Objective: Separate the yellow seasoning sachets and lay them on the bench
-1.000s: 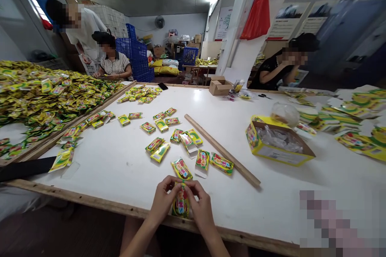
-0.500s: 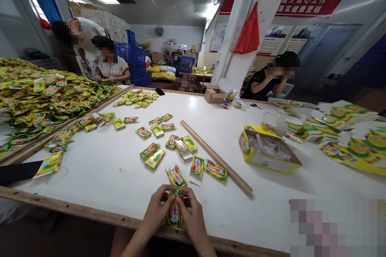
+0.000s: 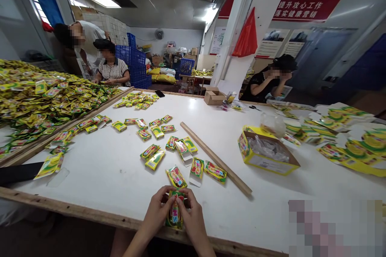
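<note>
At the table's near edge, both my hands pinch one small green and yellow candy box (image 3: pixel 174 216) with colourful lettering, held with its long side pointing away from me. My left hand (image 3: pixel 159 209) grips its left side, thumb on the front. Mirroring it, my right hand (image 3: pixel 192 212) grips the right side, its thumb meeting the other near the top. The fingertips behind the upper end are partly hidden. Just beyond my fingers lies another candy box (image 3: pixel 176 176). A box with a white flap showing (image 3: pixel 196 168) and one more box (image 3: pixel 215 171) lie to its right.
A wooden stick (image 3: pixel 215 157) lies diagonally across the white table (image 3: pixel 120 184). Right of it stands a display carton (image 3: pixel 267 164) holding clear plastic. Flattened cartons (image 3: pixel 346 144) are stacked far right. A large heap of packets (image 3: pixel 45 100) fills the left. Several people are around.
My hands keep their hold on the box almost without moving. On the table's left, a packet has shifted rightward to the small group near the middle.
</note>
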### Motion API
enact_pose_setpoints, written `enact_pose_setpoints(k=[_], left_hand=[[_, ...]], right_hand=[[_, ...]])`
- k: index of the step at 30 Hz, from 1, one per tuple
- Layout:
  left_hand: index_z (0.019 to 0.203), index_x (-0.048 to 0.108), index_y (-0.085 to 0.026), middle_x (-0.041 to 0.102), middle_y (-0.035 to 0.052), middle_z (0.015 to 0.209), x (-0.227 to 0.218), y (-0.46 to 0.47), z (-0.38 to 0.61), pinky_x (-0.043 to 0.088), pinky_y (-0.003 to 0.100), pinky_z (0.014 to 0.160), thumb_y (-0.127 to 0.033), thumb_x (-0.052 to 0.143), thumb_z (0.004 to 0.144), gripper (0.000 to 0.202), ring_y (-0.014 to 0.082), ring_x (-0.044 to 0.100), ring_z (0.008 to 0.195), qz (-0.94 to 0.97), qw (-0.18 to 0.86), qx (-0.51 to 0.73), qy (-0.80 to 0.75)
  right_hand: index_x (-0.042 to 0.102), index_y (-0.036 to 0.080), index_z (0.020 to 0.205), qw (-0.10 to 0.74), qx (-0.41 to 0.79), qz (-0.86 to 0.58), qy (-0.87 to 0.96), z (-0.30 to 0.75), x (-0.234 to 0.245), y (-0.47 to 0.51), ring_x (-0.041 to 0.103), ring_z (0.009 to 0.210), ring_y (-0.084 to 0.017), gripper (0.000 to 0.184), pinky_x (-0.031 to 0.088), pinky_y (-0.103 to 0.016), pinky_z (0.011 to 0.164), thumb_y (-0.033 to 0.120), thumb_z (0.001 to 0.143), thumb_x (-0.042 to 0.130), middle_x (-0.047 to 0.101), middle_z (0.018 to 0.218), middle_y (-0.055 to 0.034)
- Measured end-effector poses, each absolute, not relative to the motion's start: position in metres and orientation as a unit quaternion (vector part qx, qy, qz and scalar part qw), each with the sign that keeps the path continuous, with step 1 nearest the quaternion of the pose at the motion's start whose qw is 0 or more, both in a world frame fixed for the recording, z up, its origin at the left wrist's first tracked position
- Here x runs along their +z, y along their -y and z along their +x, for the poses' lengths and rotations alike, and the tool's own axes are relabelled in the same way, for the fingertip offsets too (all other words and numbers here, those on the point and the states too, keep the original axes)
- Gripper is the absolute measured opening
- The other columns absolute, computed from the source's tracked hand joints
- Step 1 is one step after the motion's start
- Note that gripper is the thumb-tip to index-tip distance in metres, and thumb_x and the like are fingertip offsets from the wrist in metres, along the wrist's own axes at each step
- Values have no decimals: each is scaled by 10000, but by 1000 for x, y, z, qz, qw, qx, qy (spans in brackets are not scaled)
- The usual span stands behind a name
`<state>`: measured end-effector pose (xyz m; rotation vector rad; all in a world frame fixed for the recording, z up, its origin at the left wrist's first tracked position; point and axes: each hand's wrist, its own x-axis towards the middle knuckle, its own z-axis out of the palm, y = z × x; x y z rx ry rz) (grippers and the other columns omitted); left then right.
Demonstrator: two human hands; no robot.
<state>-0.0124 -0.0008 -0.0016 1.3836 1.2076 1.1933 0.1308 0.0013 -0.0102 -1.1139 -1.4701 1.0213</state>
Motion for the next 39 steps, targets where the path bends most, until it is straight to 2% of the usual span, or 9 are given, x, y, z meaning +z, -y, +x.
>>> enact_pose_setpoints(k=[7,25,31,39], left_hand=[[1087,630,-173,641,21,731,0,1,-13,454,245,624,-413,567,855,339,179,579,687,571,449,470,-501],[1101,613,-163,637,20,726,2,2,-12,452,254,642,-412,547,870,346,177,578,695,579,442,460,-509],[1099,617,-168,621,12,699,0,2,-12,448,245,631,-412,550,868,343,179,581,696,579,442,462,-506],[1090,631,-177,653,26,761,-1,1,-13,453,236,605,-413,574,847,344,171,573,678,567,454,467,-504]], right_hand=[[589,188,1034,491,428,-464,600,130,-11,-2,652,815,-219,231,516,-277,725,358,878,577,674,956,-66],[567,199,1057,481,428,-467,606,130,-8,-2,646,844,-218,242,503,-280,748,377,894,547,670,974,-57],[576,198,1048,484,427,-465,606,130,-5,0,648,833,-218,235,505,-276,734,370,891,549,671,961,-55],[577,196,1046,488,422,-463,608,130,-8,-1,643,752,-201,236,503,-268,701,365,882,559,669,922,-43]])
